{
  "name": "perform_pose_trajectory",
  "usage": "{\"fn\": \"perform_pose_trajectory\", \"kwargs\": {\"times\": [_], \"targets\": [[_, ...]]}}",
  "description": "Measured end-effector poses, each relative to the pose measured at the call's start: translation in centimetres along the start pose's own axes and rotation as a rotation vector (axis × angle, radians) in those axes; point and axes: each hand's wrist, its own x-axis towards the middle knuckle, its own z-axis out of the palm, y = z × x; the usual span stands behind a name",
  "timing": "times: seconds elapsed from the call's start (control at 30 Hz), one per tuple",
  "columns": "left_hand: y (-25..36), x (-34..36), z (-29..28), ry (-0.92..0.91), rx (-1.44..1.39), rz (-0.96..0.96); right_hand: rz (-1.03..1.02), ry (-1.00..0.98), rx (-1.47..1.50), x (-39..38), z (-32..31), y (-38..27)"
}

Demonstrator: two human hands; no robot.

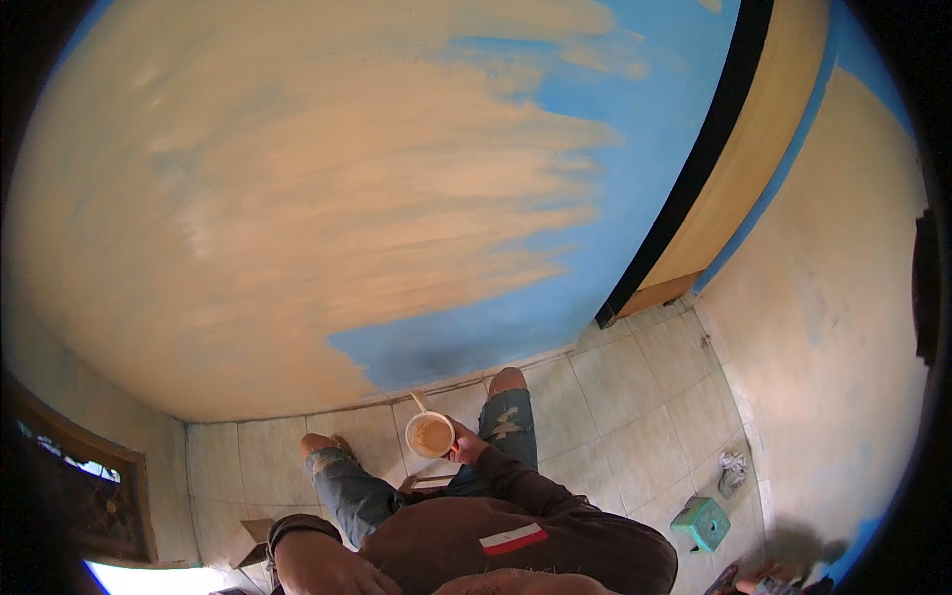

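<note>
My right hand (463, 442) is closed around the side of a white cup (409, 433) held between my knees. Beige paint (433, 436) lies inside it. From the cup's far rim juts a short pale handle (419, 401); whether it belongs to the cup or to a brush in it, I cannot tell. My left hand (342, 573) is at the lower edge, close to my chest and away from the cup, its fingers not clearly seen. Ahead stands a blue wall (555, 89) with broad, uneven beige strokes (377, 188) over much of it.
A black-edged door frame (684, 188) stands at the right, beside another beige wall (823, 258). On the tiled floor (635, 426) are a green stool (701, 524) and a crumpled cloth (732, 473). A brown cardboard piece (254, 541) lies left, near a wooden-framed opening (139, 496).
</note>
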Motion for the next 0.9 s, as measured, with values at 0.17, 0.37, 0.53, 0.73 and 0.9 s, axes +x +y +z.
{"fn": "perform_pose_trajectory", "kwargs": {"times": [0.17,0.37,0.53,0.73,0.9], "targets": [[0.2,-0.1,0.3,0.029,0.017,-0.007,-0.003,-0.108,0.048,-0.3,0.2,0.0],[0.4,-0.2,0.5,0.063,0.047,-0.026,0.015,-0.027,0.0,-0.7,0.2,0.0],[0.2,-0.3,0.3,0.086,0.064,-0.021,0.031,0.0,-0.018,-1.4,0.6,-0.3],[0.2,-0.7,0.4,0.101,0.068,-0.025,0.037,0.018,-0.028,-1.7,0.8,-0.7],[0.4,-0.9,0.8,0.114,0.068,-0.031,0.042,0.026,-0.031,-1.7,0.9,-0.8]]}}
